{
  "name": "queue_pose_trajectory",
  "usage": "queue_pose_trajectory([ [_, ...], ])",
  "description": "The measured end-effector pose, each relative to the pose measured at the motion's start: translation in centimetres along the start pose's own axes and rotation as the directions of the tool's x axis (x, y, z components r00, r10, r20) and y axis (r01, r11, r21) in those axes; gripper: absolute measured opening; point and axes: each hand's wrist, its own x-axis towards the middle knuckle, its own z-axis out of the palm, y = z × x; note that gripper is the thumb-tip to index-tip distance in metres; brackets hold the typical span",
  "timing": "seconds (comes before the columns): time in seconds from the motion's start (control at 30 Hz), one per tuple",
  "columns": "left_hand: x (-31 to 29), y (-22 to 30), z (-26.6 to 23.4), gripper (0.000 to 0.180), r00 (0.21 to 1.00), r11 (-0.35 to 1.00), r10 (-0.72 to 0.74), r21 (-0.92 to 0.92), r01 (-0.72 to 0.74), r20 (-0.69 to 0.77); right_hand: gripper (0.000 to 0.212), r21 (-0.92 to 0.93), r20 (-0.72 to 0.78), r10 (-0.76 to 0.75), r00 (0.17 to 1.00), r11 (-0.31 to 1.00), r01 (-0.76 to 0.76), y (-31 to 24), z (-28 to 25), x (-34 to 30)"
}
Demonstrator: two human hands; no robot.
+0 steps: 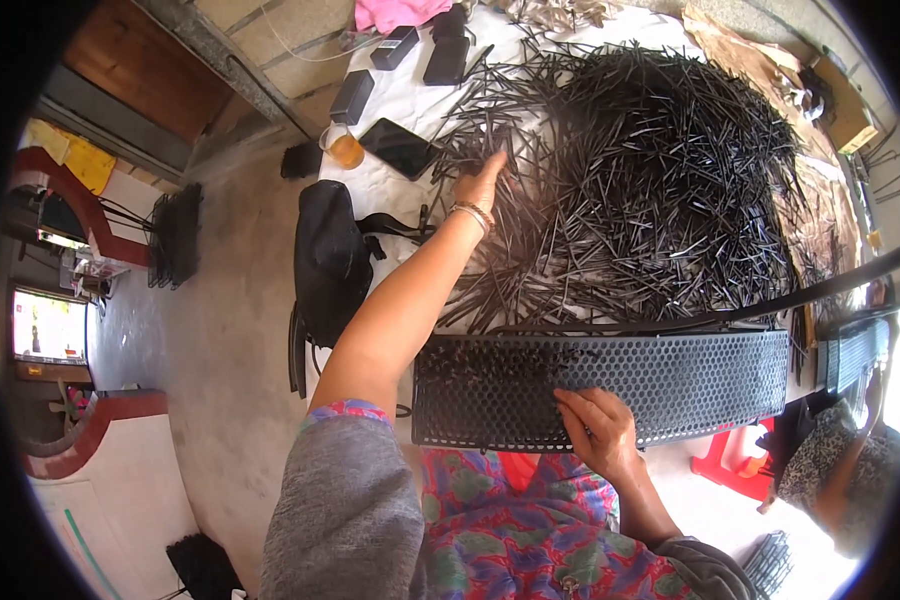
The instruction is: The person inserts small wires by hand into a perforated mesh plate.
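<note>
A heap of thin black strips (670,180) covers much of the white-covered table. My left arm stretches out over the heap's left part. My left hand (482,188) is among the loose strips there, its thumb showing and its fingers smeared by motion. Close to my body lies a long black panel full of round holes (690,385). Short dark strip ends fill many holes on its left half. My right hand (600,425) is at the panel's near side, thumb and fingertips pinched together against its surface. What the pinch holds, if anything, is too small to make out.
Along the table's left side are a black bag (332,250), a dark tablet (398,148), a cup of amber drink (344,150) and small black boxes (351,97). A long black bar (820,283) crosses from the right. Another person (830,470) sits at the right.
</note>
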Motion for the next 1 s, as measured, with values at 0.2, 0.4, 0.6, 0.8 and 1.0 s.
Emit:
queue_pose_trajectory([
  [0.2, -1.4, -1.7, -0.9, 0.08, 0.961, 0.97, 0.213, 0.077, -0.229, 0.175, 0.022, 0.019, 0.004, 0.011, 1.0, 1.0, -0.011, 0.1, 0.0, 0.0],
  [0.4, -5.8, 0.3, 0.2, 0.032, 0.859, 0.832, 0.461, 0.228, -0.506, 0.222, 0.023, 0.026, -0.003, 0.018, 1.0, 0.999, -0.018, 0.3, 0.0, -0.2],
  [0.6, -5.1, -3.6, 0.6, 0.041, 0.591, 0.452, 0.753, 0.426, -0.784, 0.289, 0.024, 0.02, -0.006, 0.021, 1.0, 1.0, -0.021, 0.2, -0.1, -0.1],
  [0.8, -4.4, -4.3, 0.9, 0.047, 0.748, 0.766, 0.599, 0.067, -0.639, 0.287, 0.024, 0.021, 0.008, 0.04, 0.999, 0.999, -0.04, 0.1, 0.1, 0.0],
  [1.0, -5.6, -4.0, 0.7, 0.034, 0.711, 0.716, 0.605, 0.145, -0.683, 0.358, 0.023, 0.021, 0.023, 0.053, 0.998, 0.998, -0.053, -0.1, 0.1, 0.1],
])
